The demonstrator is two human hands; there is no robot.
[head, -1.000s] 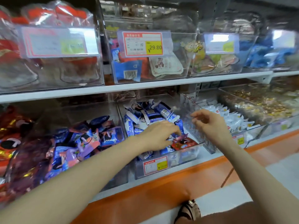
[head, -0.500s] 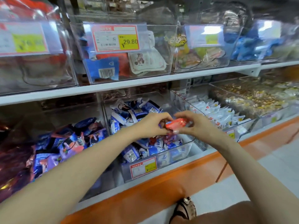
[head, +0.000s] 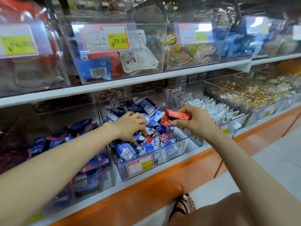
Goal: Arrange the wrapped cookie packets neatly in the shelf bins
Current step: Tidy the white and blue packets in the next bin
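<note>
A clear plastic bin [head: 172, 154] on the lower shelf holds a loose heap of blue-and-white cookie packets [head: 146, 108] with a few red ones [head: 149, 139] mixed in. My right hand [head: 195, 121] holds a red cookie packet [head: 175, 117] pinched between thumb and fingers, just above the bin's right side. My left hand [head: 130, 126] reaches down into the heap, fingers curled among the packets near the red one; whether it grips a packet is hidden.
A bin of dark blue and purple packets [head: 65, 141] sits to the left, a bin of white packets [head: 216, 110] to the right, then nut-filled bins [head: 254, 92]. Clear bins with price tags [head: 105, 38] line the upper shelf. An orange ledge [head: 146, 190] runs below; a sandalled foot [head: 184, 206] stands on the floor.
The hands have parted. My right hand now holds the red packet alone and has lifted it to the right, while my left hand has dropped back into the heap.
</note>
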